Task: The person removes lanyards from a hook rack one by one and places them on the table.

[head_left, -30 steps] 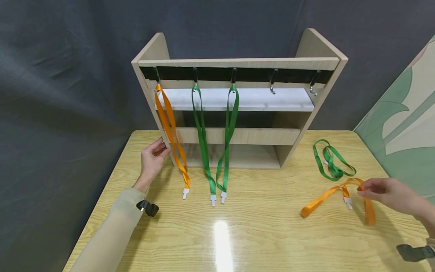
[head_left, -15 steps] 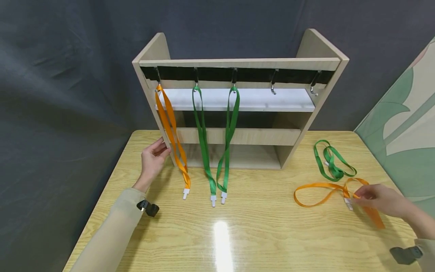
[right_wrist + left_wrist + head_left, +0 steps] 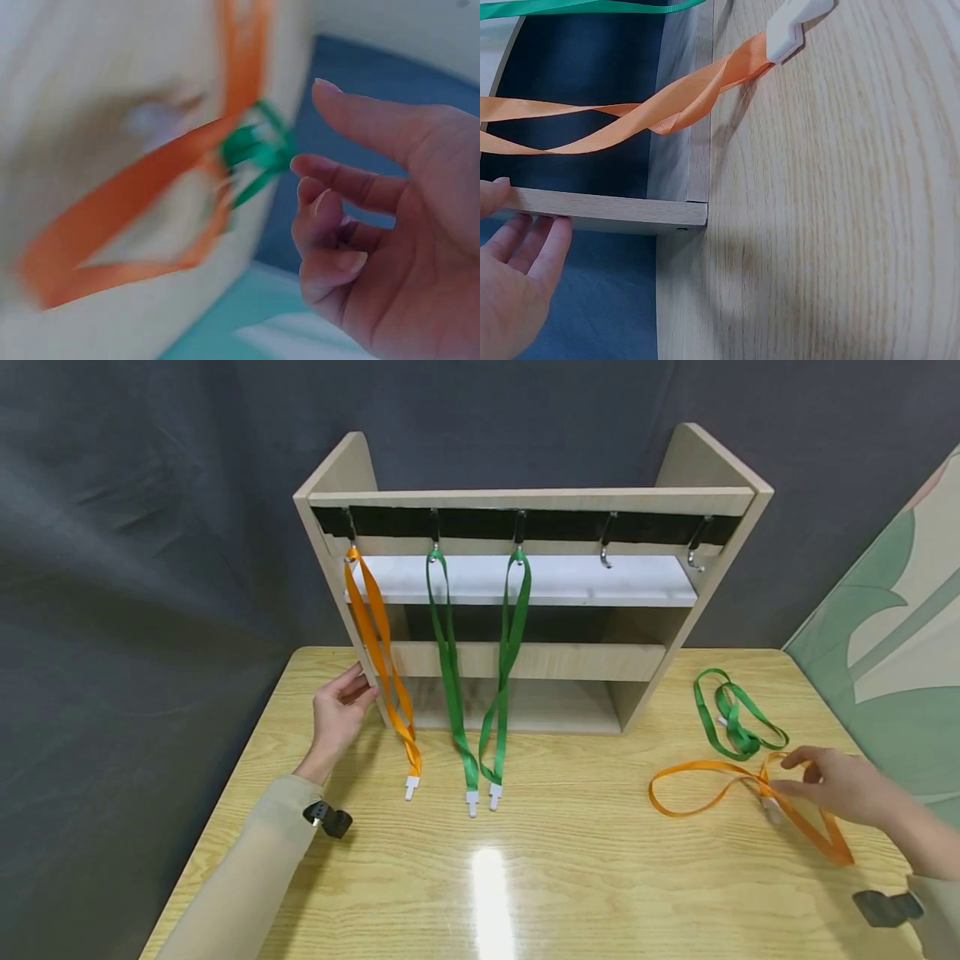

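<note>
In the head view, the left hand (image 3: 337,706) grips the left side of the wooden hook rack (image 3: 577,661), while the right hand (image 3: 843,785) is at the loose orange lanyard (image 3: 763,782) near the right edge of the worktop (image 3: 600,860), seemingly to pick it up. The left wrist view confirms the grip; in the right wrist view, the right hand is empty and loosely spread, so the next move probably calls for a pinch on the lanyard.

A pale wooden rack (image 3: 585,662) stands far on the light wood-grain counter (image 3: 585,860), an orange ribbon lanyard (image 3: 382,662) hanging left of two green ribbon lanyards (image 3: 453,685). To its right, a bundled green lanyard (image 3: 741,740) lies beyond a looped orange lanyard (image 3: 764,783).
</note>
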`<control>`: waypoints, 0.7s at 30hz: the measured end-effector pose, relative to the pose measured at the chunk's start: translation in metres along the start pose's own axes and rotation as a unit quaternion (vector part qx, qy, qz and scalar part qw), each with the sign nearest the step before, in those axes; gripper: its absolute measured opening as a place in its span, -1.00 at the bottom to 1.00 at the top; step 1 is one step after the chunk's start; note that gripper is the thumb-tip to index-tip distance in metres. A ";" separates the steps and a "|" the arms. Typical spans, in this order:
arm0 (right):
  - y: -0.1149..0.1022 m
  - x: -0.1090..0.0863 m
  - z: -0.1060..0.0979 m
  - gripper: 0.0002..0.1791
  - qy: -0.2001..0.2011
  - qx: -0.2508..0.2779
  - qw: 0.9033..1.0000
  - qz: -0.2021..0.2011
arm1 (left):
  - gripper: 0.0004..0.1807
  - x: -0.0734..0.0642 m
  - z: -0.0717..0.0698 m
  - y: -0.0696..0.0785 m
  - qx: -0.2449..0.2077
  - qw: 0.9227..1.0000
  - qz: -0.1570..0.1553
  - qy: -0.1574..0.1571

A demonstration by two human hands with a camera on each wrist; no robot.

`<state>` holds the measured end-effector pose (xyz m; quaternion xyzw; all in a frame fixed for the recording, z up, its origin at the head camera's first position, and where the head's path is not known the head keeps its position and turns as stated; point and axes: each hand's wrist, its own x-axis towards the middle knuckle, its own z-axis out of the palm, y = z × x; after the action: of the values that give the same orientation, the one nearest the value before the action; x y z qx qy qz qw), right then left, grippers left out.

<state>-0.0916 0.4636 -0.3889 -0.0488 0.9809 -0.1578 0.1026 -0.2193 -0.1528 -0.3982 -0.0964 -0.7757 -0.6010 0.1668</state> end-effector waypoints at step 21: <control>-0.250 0.076 -0.048 -0.71 0.342 0.068 0.901 -0.256 | -0.52 0.000 0.002 -0.004 -0.013 1.000 0.021 0.008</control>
<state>-0.1598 0.2321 -0.2784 -0.2341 0.8960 -0.2524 -0.2805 -0.2211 -0.1518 -0.4020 -0.1104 -0.7640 -0.6084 0.1841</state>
